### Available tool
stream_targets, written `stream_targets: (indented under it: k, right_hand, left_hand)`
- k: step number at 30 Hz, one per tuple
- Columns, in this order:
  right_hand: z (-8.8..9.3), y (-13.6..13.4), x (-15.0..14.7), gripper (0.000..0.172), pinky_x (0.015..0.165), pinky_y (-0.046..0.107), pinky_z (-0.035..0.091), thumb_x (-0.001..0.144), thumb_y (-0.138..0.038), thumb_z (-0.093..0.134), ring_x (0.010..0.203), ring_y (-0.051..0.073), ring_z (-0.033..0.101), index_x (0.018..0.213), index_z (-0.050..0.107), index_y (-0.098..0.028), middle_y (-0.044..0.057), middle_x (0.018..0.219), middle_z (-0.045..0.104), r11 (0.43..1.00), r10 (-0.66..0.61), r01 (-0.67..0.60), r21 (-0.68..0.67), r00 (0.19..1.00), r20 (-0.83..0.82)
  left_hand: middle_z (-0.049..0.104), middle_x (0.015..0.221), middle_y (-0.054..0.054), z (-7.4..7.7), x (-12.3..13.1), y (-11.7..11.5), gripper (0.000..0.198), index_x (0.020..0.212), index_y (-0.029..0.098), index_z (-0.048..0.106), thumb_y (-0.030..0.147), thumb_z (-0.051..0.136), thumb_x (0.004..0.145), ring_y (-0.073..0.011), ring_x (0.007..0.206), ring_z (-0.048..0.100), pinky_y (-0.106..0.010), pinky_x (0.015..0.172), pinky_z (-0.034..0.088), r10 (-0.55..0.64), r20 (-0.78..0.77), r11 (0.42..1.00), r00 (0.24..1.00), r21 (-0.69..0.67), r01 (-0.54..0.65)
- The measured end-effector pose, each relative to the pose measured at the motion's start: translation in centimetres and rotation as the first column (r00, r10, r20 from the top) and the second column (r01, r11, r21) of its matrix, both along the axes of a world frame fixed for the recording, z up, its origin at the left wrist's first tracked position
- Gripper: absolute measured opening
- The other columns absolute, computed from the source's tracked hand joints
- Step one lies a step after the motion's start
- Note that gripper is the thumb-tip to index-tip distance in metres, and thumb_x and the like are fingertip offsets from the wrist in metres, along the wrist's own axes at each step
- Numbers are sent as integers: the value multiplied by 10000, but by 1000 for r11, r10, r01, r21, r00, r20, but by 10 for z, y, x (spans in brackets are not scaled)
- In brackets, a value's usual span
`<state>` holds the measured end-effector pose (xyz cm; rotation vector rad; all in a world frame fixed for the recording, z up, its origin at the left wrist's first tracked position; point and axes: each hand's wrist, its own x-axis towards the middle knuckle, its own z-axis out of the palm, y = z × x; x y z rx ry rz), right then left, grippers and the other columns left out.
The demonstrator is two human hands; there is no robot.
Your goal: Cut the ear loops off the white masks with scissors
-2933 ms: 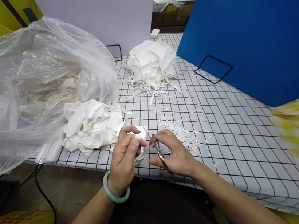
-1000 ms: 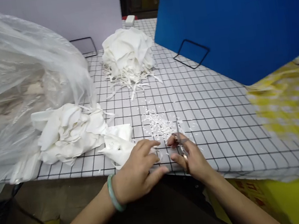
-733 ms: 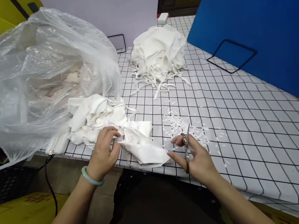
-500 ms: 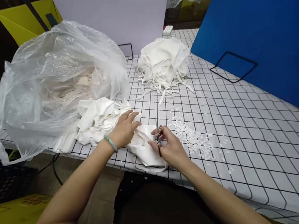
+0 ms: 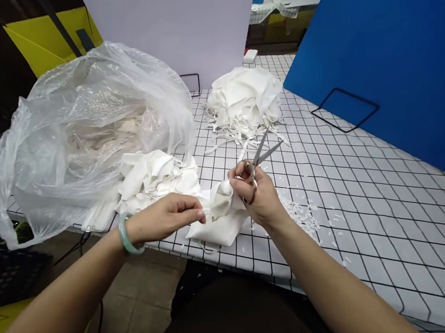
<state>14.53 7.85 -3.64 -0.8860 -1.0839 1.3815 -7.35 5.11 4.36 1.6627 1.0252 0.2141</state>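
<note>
My right hand point(image 5: 262, 196) is closed on a pair of scissors point(image 5: 261, 157), its fingers in the loops and the blades spread, pointing away from me. The same fingers also pinch a raised corner of a white cloth piece point(image 5: 220, 227) at the table's near edge. My left hand point(image 5: 167, 216), with a pale green bangle point(image 5: 126, 235) on the wrist, pinches a thin white strap of that cloth. Just beyond this hand lies a crumpled heap of white cloth pieces point(image 5: 152, 175). Small white clippings point(image 5: 300, 213) are scattered right of my right hand.
A large clear plastic bag point(image 5: 85, 91) with pale cloth inside fills the left side of the checked table point(image 5: 375, 206). Farther back sits a pile of white cloth pieces with straps point(image 5: 244, 95). A pale panel point(image 5: 175, 25) and a blue panel point(image 5: 374, 43) stand behind.
My left hand has drawn back to the left and now pinches a strap. My right hand has risen, lifting the cloth's corner, and the scissors now point outward with their blades spread.
</note>
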Motion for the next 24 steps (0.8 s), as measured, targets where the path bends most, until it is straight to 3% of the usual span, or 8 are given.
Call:
stream_targets:
  k: [3,7,11,13,16,18,21,24]
  right_hand:
    - [3,11,-21,274,609,243,391,696,-205,720,682,108,486,854,500,-246,-34,852,574,1000,17,-17,10,998,-54]
    - [-3,10,-53,266,567,239,371,661,-227,704,621,91,453,829,497,-234,-39,821,558,994,94,-97,-58,994,-54]
    - [-16,4,-65,267,556,241,370,655,-252,697,578,77,433,817,486,-228,-40,815,555,985,133,-135,-110,991,-20]
    - [-22,1,-64,268,554,240,369,649,-254,703,578,78,427,803,486,-226,-43,801,551,986,127,-128,-112,992,-12]
    - [-27,-4,-65,290,581,257,409,640,-291,734,627,111,472,795,497,-228,-41,759,544,985,136,-135,-111,991,1]
    - [-27,-10,-65,304,604,278,438,659,-345,741,670,144,511,795,493,-233,-33,736,547,984,138,-135,-113,990,13]
    - [-21,-19,-49,330,618,290,440,684,-396,761,692,160,516,801,497,-237,-30,734,547,987,114,-106,-118,992,62]
    - [-8,-30,-9,305,703,322,443,739,-437,778,763,180,523,801,562,-232,-8,792,575,995,92,-95,-10,922,377]
  left_hand:
    - [440,605,35,0,1,-19,344,940,135,744,415,545,968,-90,560,356,-217,523,307,39,150,999,988,-32,-35]
    - [426,590,28,-2,14,-35,344,909,138,763,431,588,951,-90,556,341,-227,516,292,195,359,980,913,-25,-200]
    - [331,541,56,-13,25,-37,374,930,135,757,451,560,967,-80,497,276,-219,470,257,285,451,958,846,-169,-232]
    - [384,588,35,-17,29,-36,312,919,154,769,391,572,971,-95,542,362,-230,528,363,304,483,947,821,-58,-316]
    - [576,920,-63,-22,37,-35,216,836,178,783,287,627,937,-164,879,550,-301,862,480,299,579,845,759,208,-492]
    - [577,1055,-71,-29,45,-34,232,821,190,777,266,599,948,-163,905,558,-307,885,482,323,670,820,668,154,-551]
    - [537,842,-39,-44,56,-34,279,833,203,757,265,532,986,-148,767,537,-279,715,481,416,720,802,555,-3,-598]
    - [506,778,-49,-56,61,-37,264,833,198,743,274,545,991,-221,1030,543,-325,876,475,408,682,726,606,160,-669]
